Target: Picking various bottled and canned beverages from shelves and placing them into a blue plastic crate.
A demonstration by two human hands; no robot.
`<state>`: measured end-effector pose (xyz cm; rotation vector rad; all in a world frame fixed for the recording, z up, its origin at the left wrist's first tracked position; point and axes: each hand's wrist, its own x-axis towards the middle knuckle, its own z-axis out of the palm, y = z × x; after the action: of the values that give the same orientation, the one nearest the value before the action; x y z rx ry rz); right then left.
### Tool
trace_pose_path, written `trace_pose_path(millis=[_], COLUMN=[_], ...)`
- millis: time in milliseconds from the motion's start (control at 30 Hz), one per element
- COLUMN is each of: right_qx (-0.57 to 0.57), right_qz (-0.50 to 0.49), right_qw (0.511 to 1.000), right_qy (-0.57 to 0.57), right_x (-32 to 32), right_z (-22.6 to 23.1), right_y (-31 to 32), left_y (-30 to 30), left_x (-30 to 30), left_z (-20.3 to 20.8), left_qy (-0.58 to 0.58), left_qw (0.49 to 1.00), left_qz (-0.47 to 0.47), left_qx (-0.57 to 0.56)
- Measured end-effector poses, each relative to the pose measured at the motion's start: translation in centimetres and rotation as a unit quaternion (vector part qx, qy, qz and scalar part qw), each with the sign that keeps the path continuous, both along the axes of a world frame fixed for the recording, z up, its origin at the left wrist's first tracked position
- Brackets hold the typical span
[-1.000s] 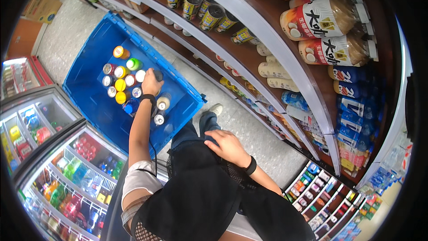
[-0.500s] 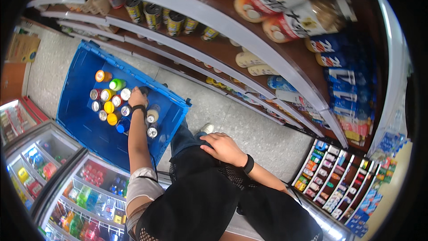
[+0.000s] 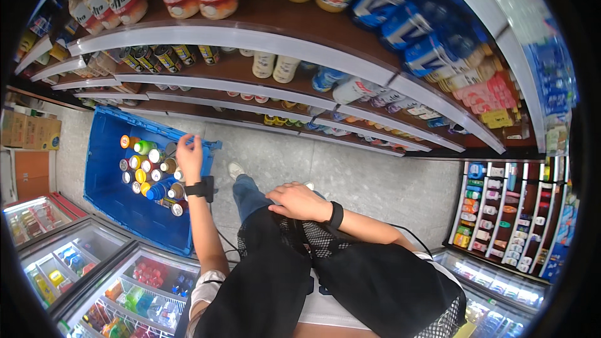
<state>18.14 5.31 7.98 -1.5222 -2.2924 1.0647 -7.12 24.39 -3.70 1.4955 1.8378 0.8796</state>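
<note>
My left hand is raised over the right side of a blue plastic crate. Its fingertips stand a little apart, and I see nothing between them. In the crate, bottles and cans are grouped upright, among them an orange-capped bottle, a green-capped bottle and a blue-capped bottle. The left hand and wrist hide some at the group's right edge. My right hand lies over my leg with its fingers loosely stretched, holding nothing.
Drink shelves run along the far side, with bottles and cans on several levels. Glass-topped chest coolers stand at the near left. Cardboard boxes are behind the crate. Another stocked shelf is at the right.
My left hand has come up from among the bottles and cans to above the crate's right side. The view has turned, and my right hand still lies over my leg.
</note>
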Motion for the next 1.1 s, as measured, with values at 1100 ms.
trace_pose_path(millis=[1100], right_qx=[0.164], right_qz=[-0.429], right_qw=[0.86], right_qy=[0.225], right_x=[18.0], right_z=[-0.3], right_y=[-9.6], left_y=[-5.1], left_x=[31.8], left_z=[10.2], left_qy=[-0.011], left_qw=[0.882], left_qz=[-0.309], left_qx=[0.355])
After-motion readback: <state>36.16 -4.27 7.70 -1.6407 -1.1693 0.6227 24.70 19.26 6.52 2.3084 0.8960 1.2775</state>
